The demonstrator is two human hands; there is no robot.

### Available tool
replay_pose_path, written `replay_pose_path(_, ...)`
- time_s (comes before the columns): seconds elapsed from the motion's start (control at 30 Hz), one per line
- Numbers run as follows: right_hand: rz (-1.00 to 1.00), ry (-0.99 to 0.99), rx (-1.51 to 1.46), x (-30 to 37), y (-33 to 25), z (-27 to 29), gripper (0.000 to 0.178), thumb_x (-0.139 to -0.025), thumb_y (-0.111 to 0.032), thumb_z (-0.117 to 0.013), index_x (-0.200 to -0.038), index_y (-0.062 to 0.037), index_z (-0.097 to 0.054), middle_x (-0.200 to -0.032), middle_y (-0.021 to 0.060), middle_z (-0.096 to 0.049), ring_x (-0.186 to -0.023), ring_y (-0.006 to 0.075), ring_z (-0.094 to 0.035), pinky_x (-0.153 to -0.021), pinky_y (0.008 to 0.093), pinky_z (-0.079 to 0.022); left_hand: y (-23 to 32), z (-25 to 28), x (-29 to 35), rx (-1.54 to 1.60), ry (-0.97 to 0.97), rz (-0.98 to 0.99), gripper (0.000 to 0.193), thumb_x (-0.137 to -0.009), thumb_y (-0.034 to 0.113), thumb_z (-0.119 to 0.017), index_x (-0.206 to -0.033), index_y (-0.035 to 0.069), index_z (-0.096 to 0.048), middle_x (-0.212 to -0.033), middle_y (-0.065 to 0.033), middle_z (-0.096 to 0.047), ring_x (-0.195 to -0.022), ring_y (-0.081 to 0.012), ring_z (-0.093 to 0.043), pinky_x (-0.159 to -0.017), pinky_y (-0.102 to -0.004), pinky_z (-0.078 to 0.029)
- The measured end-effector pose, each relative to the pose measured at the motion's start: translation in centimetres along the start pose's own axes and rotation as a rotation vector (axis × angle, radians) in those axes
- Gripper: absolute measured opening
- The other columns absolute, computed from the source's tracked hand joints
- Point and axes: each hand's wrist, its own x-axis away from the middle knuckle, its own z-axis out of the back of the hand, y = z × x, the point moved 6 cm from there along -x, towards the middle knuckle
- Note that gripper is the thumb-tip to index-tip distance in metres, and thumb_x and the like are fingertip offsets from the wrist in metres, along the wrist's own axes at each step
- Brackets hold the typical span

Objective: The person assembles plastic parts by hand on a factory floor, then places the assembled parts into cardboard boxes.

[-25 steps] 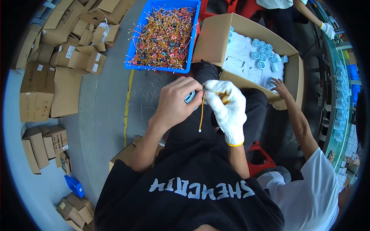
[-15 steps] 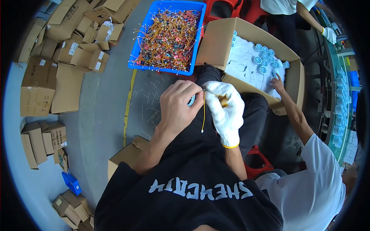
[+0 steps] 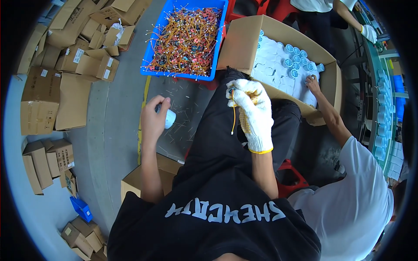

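Observation:
Out over the floor on the left, my bare left hand [image 3: 152, 119] is closed round a pale blue cylindrical cup-like part [image 3: 170, 119], partly hidden by the fingers. Above my lap, my right hand [image 3: 253, 111], in a white knitted glove, pinches a small dark part with a yellow wire lead [image 3: 234, 116]. The lead hangs down and ends in a tiny white connector. Most of the dark part is covered by the gloved fingers. A blue bin [image 3: 145, 63] full of tangled wired parts lies beyond my hands.
Right of the bin is a cardboard box [image 3: 238, 45] with white wrapped parts and several pale blue cylinders; a co-worker's hand [image 3: 312, 83] reaches into it. An open carton [image 3: 130, 182] stands by my left forearm. Cartons [image 3: 41, 98] line the left wall. A red stool [image 3: 291, 180] is at right.
My hands have come apart. The left has swung left and down with the pale blue cylinder, while the right stays over my lap with the wire lead.

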Motion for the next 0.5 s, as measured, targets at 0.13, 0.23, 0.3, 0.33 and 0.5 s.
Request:
replay_pose_path(0.13,0.04,-0.002,0.012,0.2,-0.7,-0.3,0.018,-0.089,0.002,-0.061,-0.107,0.0026,-0.059,-0.105,0.0164,-0.066,-0.084,0.0186,-0.066,-0.071,0.0267,-0.053,-0.1,0.0,-0.3,0.115,0.027,-0.033,0.017,-0.087,0.006,-0.068,-0.102,0.001,-0.062,-0.081,-0.0038,-0.062,-0.078,-0.0118,-0.059,-0.077,-0.0271,-0.047)
replay_pose_path(0.23,0.066,0.037,0.007,0.2,-1.6,-0.7,0.018,-0.089,0.002,-0.061,-0.106,0.0023,-0.059,-0.105,0.0162,-0.066,-0.084,0.0184,-0.066,-0.071,0.0268,-0.053,3.9,-1.9,-0.2,0.253,-0.13,-0.214,0.036,-0.082,0.004,-0.072,-0.116,0.004,-0.06,-0.087,-0.0036,-0.064,-0.084,-0.012,-0.06,-0.08,-0.0277,-0.047)
replay_pose_path(0.3,0.096,0.106,0.009,0.5,-2.1,-0.6,0.017,-0.088,0.002,-0.062,-0.105,0.0018,-0.06,-0.106,0.016,-0.066,-0.084,0.0181,-0.066,-0.071,0.0268,-0.053,7.7,-4.0,0.4,0.294,-0.187,-0.342,0.046,-0.079,0.003,-0.074,-0.122,0.005,-0.058,-0.089,-0.004,-0.064,-0.087,-0.0125,-0.062,-0.082,-0.0278,-0.047)
replay_pose_path(0.33,0.103,0.111,0.014,0.7,-2.2,-0.4,0.017,-0.088,0.002,-0.062,-0.105,0.0018,-0.06,-0.106,0.016,-0.066,-0.084,0.0181,-0.066,-0.071,0.0268,-0.053,9.4,-4.9,0.8,0.34,-0.198,-0.368,0.048,-0.078,0.003,-0.074,-0.124,0.005,-0.057,-0.09,-0.004,-0.065,-0.087,-0.0128,-0.062,-0.083,-0.0277,-0.048)
replay_pose_path(0.5,0.1,0.12,0.006,1.3,-2.3,0.2,0.018,-0.086,0.0,-0.067,-0.103,0.0021,-0.062,-0.106,0.0137,-0.067,-0.084,0.0171,-0.066,-0.075,0.0276,-0.053,12.8,-6.2,1.5,0.402,-0.141,-0.472,0.039,-0.083,0.004,-0.071,-0.121,0.003,-0.06,-0.091,-0.0062,-0.066,-0.088,-0.0148,-0.064,-0.083,-0.0289,-0.048)
